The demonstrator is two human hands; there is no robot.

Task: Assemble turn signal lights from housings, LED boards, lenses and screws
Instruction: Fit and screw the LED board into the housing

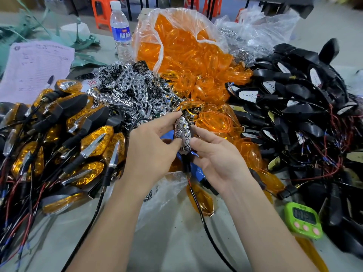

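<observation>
Light housing point(183, 134) pinched btwn L hand point(149, 154) & R hand point(218, 158) fingers point(198, 143), one each side.

Glossy translucent orange plastic lenses point(196, 61), mirror-bright chrome-look reflector plates point(125, 85), matt black plastic housings point(306, 91), crinkled clear plastic bag point(261, 30), lilac paper sheet point(35, 69)

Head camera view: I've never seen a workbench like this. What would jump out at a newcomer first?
The clear bag of orange lenses spilling across the back middle of the table grabs the eye first. In front of it, the left hand and right hand pinch a half-built light with a chrome honeycomb face between them. On the left lie heaps of finished amber lights, on the right black wired housings.
</observation>
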